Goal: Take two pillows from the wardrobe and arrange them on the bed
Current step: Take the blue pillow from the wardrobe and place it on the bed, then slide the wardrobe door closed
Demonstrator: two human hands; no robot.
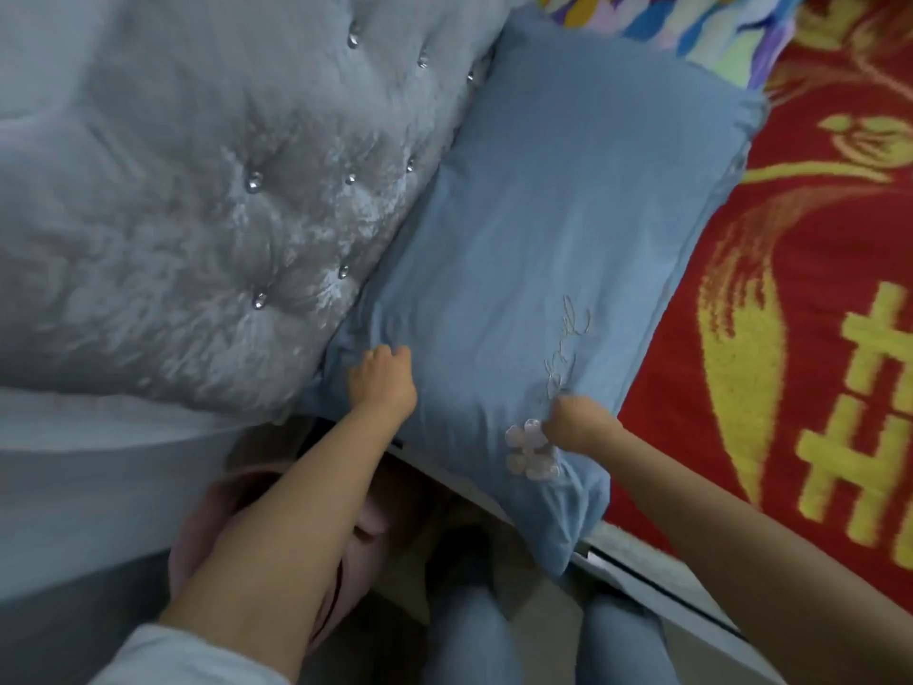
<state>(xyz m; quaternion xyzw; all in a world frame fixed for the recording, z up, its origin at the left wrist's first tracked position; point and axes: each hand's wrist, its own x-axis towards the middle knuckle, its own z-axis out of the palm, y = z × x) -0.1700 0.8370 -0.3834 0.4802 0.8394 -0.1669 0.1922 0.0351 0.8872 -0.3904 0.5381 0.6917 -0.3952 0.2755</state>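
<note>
Pillow (533, 249) in a pale blue case lies along the head of the bed, its long side pressed against the grey tufted headboard (207, 200) and its other side resting on the red blanket (800, 338) with yellow pattern. Its near end overhangs the bed's edge, where pink embroidered flowers (531, 449) and a stitched line mark the fabric. Left hand (383, 383) sits on the pillow's near corner beside the headboard, its fingers curled closed into the cloth, gripping it. Right hand (575, 422) is on the near end just beside the flowers, fingers likewise bunched tight on the case. Both forearms reach up from the bottom of the head view, the left with a light sleeve pushed back. Beyond the pillow's far end a multicoloured patterned cloth (691, 27) touches it at the top. Below the arms, jeans-clad knees (474, 625) and a pink object (207, 526) show, blurred.
</note>
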